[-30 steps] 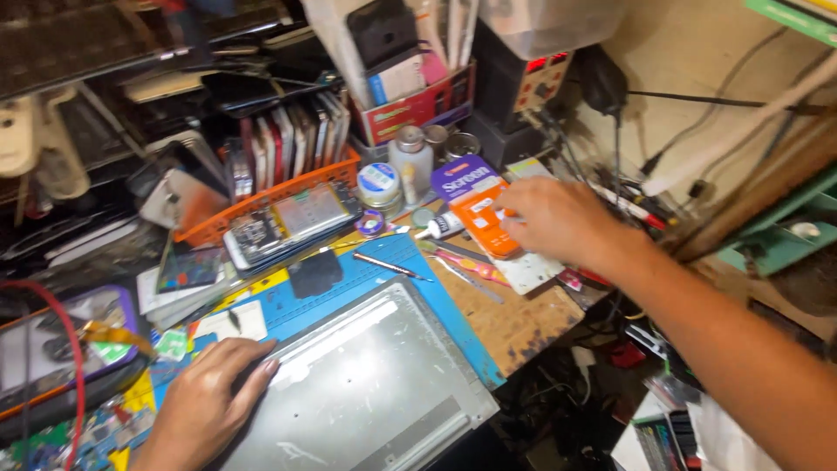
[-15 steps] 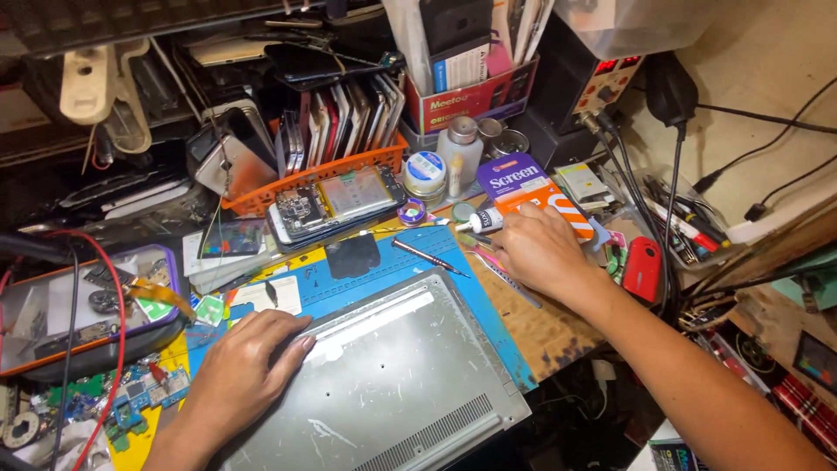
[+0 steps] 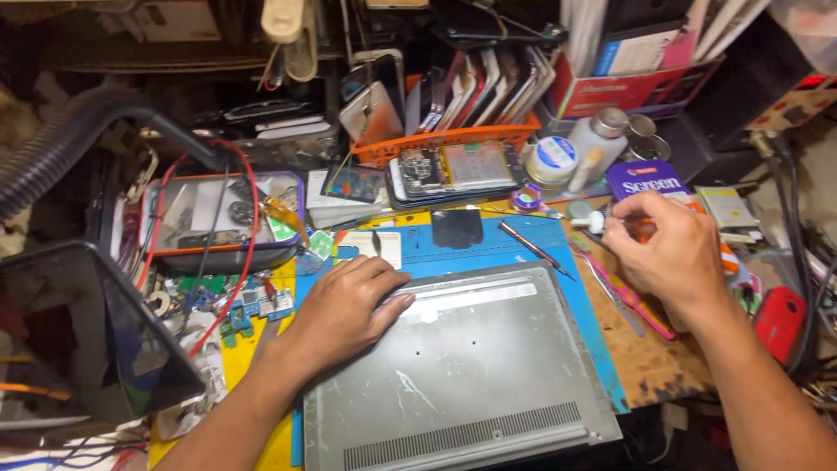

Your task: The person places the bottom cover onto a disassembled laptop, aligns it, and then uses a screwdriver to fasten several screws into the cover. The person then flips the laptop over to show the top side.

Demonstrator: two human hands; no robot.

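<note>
while the left hand (image 3: 344, 305) lies flat, fingers together, on the upper left corner of the grey laptop (image 3: 462, 366), the right hand (image 3: 667, 253) is curled near the bench's right side, fingertips pinched on a small white-tipped tube (image 3: 595, 221). the laptop lies bottom up on a blue mat (image 3: 488, 249), vent slots toward the near edge. a black-tipped tool (image 3: 534, 249) lies on the mat between the hands, and pink tweezers (image 3: 632, 301) lie just below the right hand. behind it stand a white bottle (image 3: 597, 144) and a round tin (image 3: 554, 159). an orange tray (image 3: 449, 139) holds phones upright.
</note>
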